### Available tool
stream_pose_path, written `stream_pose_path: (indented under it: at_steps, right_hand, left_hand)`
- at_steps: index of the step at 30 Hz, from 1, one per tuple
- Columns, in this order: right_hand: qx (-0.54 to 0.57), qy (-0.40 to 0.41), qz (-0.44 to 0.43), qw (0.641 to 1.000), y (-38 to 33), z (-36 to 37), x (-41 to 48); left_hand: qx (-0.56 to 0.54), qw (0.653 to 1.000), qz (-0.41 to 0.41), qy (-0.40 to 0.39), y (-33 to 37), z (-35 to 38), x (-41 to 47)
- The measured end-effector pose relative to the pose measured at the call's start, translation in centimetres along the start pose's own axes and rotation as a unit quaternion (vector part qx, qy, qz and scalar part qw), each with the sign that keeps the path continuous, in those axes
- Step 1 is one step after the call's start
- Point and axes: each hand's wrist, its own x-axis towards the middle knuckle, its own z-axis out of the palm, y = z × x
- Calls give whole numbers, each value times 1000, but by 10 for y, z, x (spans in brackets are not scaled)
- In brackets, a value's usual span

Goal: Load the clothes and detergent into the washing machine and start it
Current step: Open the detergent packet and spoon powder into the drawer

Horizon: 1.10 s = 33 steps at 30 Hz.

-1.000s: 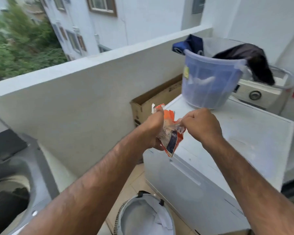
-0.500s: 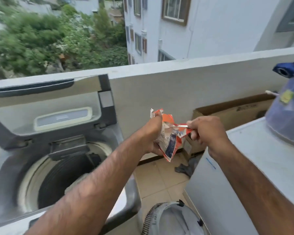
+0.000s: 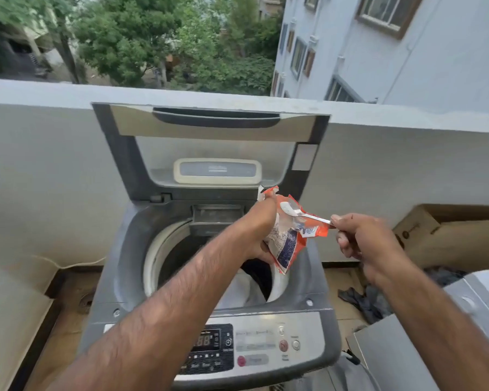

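Inside, washer drum (image 3: 209,266) holds clothes (image 3: 243,292); packet (image 3: 288,241) holds spoon (image 3: 299,211).

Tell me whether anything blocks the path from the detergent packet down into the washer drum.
Nothing visible does. The lid stands raised, and the detergent packet in the left hand hangs right over the open drum.

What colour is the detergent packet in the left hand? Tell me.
Orange-red, with white and dark blue print. The detergent packet shows best in the head view, held above the open drum.

drum (image 3: 164,258): contents mostly behind left forearm | control panel (image 3: 254,345): labels blurred | cardboard box (image 3: 449,235): cut off right
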Motion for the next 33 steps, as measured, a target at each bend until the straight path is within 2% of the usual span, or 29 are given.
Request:
stream_pose_path:
  at_steps: [10, 22, 28, 33]
  right_hand:
    - [-42, -102, -1, 994, -12, 85, 44]
    - [-61, -206, 24, 976, 29, 163, 135]
    - [-112, -191, 21, 975, 57, 195, 153]
    - [-164, -156, -29, 973, 72, 217, 151]
  left_hand:
    - [-77, 992, 12, 99, -43, -99, 18]
    - [-187, 962, -23, 199, -109, -131, 31]
    - [-221, 952, -34, 209, -124, -137, 36]
    - [-220, 955, -38, 195, -133, -153, 50]
